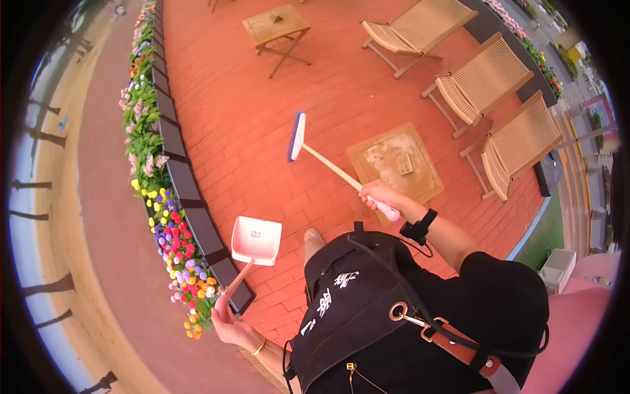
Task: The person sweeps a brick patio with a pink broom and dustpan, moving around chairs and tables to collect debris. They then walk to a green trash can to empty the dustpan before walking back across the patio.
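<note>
My right hand [382, 199] is wrapped round the pink-ended handle of a small broom [331, 166]. The broom's white head with purple bristles points up and left, over the red brick paving. At lower left, my left hand [226, 322] grips the handle of a pale pink dustpan [256, 240], beside the flower planters. The dustpan's open tray faces up, with a small dark mark in its middle. Broom head and dustpan are well apart. A black bag or apron with white characters [335, 302] covers my front, and one foot [314, 236] shows beyond it.
A row of planters with colourful flowers [174, 230] edges the paving on the left. Near my right hand stands a low wooden table [420, 148]; another folding table [275, 25] is farther off. Several slatted lounge chairs [482, 79] line the right side. Sand lies beyond the planters.
</note>
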`<state>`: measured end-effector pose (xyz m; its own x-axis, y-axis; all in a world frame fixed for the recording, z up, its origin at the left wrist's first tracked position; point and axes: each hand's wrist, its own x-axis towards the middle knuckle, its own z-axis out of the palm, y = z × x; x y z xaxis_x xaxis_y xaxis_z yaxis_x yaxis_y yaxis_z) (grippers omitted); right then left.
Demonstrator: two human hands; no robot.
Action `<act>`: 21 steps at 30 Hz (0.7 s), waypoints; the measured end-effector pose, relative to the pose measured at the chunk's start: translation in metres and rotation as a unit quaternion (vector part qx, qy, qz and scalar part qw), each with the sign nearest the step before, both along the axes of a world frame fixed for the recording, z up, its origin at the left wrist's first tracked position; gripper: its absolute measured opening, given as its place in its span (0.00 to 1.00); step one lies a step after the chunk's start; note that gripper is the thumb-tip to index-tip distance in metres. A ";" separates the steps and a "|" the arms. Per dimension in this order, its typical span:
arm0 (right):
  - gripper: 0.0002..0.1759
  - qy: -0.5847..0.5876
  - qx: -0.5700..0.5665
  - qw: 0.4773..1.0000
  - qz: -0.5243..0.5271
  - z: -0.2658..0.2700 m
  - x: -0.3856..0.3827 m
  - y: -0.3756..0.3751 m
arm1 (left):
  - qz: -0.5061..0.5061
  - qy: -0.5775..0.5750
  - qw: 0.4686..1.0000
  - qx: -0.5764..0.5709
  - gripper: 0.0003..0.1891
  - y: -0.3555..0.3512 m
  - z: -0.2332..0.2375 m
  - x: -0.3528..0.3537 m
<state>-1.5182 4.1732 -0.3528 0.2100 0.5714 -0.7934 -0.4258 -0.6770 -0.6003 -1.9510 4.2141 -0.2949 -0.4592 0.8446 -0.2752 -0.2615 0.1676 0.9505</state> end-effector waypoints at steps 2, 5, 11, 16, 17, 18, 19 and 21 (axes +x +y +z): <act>0.04 0.004 0.008 0.999 -0.046 0.010 0.001 0.019 | -0.027 0.010 0.999 -0.021 0.18 0.063 0.016 0.013; 0.04 -0.039 0.022 0.994 -0.096 0.023 0.011 0.029 | -0.085 0.027 0.996 -0.026 0.16 0.147 0.026 0.040; 0.05 -0.150 -0.005 0.977 -0.154 0.005 0.054 0.036 | -0.199 0.012 0.979 -0.031 0.10 0.296 0.018 0.150; 0.10 -0.307 -0.120 0.933 -0.145 0.006 0.116 0.064 | -0.285 -0.048 0.957 -0.012 0.13 0.394 0.010 0.264; 0.10 -0.301 -0.122 0.933 -0.156 0.012 0.130 0.079 | -0.307 -0.064 0.950 -0.015 0.14 0.413 0.013 0.290; 0.11 -0.307 -0.141 0.930 -0.148 0.019 0.147 0.093 | -0.316 -0.065 0.946 -0.021 0.15 0.429 0.018 0.319; 0.12 -0.314 -0.161 0.925 -0.138 0.025 0.168 0.106 | -0.328 -0.060 0.942 -0.025 0.15 0.448 0.020 0.352; 0.12 -0.304 -0.179 0.927 -0.132 0.021 0.208 0.129 | -0.368 -0.084 0.926 0.005 0.15 0.475 0.018 0.403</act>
